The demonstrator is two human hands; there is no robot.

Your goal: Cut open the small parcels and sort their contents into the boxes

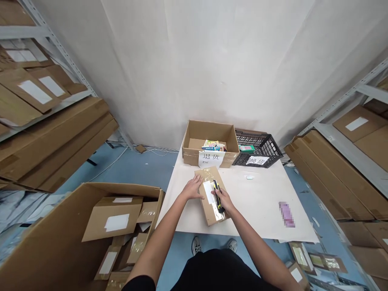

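A taped cardboard box (205, 208) with a white label lies slightly turned on the white table. My left hand (193, 188) rests on its left edge, fingers spread over the top and side. In my right hand (223, 199) is a black and yellow utility knife (217, 193), held above the box's right side with its tip pointing away from me. I cannot tell whether the blade is out. Clear tape runs along the box top.
Behind it stand an open carton (194, 157) with colourful booklets and a black plastic crate (269, 147) holding a green item. A blurred purple item (286, 214) lies on the table (251, 218) at right. A large carton (39, 242) of parcels is at left; shelves flank both sides.
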